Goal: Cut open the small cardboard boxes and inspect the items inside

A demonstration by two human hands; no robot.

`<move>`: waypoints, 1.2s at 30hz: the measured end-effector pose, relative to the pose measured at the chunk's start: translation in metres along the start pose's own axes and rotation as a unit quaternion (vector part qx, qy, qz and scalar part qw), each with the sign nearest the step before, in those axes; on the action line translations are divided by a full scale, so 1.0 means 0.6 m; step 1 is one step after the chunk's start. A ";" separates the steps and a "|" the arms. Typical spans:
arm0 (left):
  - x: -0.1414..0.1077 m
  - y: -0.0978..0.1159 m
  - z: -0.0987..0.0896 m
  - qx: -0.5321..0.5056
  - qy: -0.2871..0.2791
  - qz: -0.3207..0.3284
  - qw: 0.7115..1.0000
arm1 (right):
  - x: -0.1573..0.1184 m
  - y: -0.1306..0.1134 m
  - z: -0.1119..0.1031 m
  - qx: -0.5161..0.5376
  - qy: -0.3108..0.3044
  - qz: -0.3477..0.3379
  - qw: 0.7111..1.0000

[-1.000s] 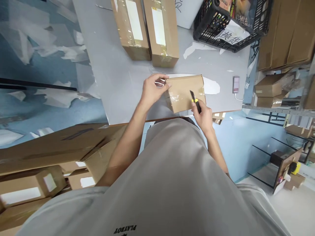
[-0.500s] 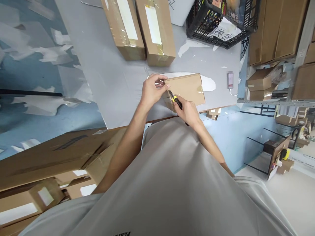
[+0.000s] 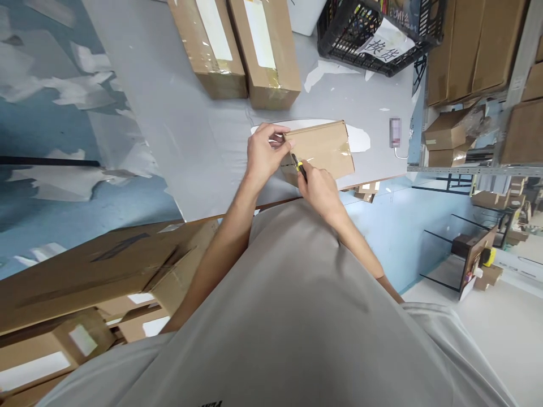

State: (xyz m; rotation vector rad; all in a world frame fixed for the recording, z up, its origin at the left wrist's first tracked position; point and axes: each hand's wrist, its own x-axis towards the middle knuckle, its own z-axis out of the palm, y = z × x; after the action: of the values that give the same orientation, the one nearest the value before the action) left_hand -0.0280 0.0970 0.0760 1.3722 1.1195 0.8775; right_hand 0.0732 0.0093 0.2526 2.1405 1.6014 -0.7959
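Note:
A small brown cardboard box (image 3: 322,144) with clear tape lies at the near edge of the grey table (image 3: 195,158). My left hand (image 3: 265,152) pinches the far-left corner of the box between thumb and fingers. Wrapped in my right hand (image 3: 320,189) is a black and yellow utility knife (image 3: 300,167). Its blade end points at the taped left end of the box, close to my left thumb. Whether the blade is in the tape I cannot tell. Under the box, a white sheet (image 3: 360,139) sticks out to the right.
Two long taped cartons (image 3: 274,93) stand beyond the box. A black plastic crate (image 3: 382,48) with a handwritten paper is at the back right. A blurred-out small device (image 3: 395,133) with a cable lies to the right. Large cartons (image 3: 106,265) stand at lower left.
The knife and my right hand have shifted slightly up and left along the box's left end. My left hand keeps its hold on the corner. The whole view has tilted a little.

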 end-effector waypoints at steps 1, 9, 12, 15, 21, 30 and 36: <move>-0.001 0.002 0.002 0.002 0.002 -0.003 1.000 | -0.002 -0.002 -0.004 -0.008 -0.007 0.004 1.000; -0.003 0.002 0.012 0.013 0.031 -0.017 0.999 | -0.015 -0.004 0.002 -0.042 -0.042 0.025 0.998; -0.002 -0.002 0.011 0.013 0.027 -0.012 0.999 | -0.026 0.006 0.001 -0.024 -0.041 0.016 0.999; -0.003 -0.006 0.008 0.012 0.030 -0.005 0.999 | -0.039 0.022 -0.003 0.002 -0.028 0.001 1.000; 0.000 -0.009 0.001 0.020 0.018 -0.011 1.000 | -0.008 0.045 0.018 0.059 0.011 -0.034 0.998; -0.016 0.004 -0.029 0.010 0.003 -0.041 0.999 | 0.023 0.069 0.046 0.103 0.018 -0.045 0.994; -0.010 0.002 -0.031 0.026 -0.013 -0.045 0.999 | 0.026 0.065 0.046 0.105 0.013 -0.055 0.993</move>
State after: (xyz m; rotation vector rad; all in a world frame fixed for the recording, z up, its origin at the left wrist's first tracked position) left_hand -0.0471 0.0964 0.0803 1.3609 1.1821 0.7679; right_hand 0.1072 -0.0067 0.2191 2.2264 1.7305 -1.0173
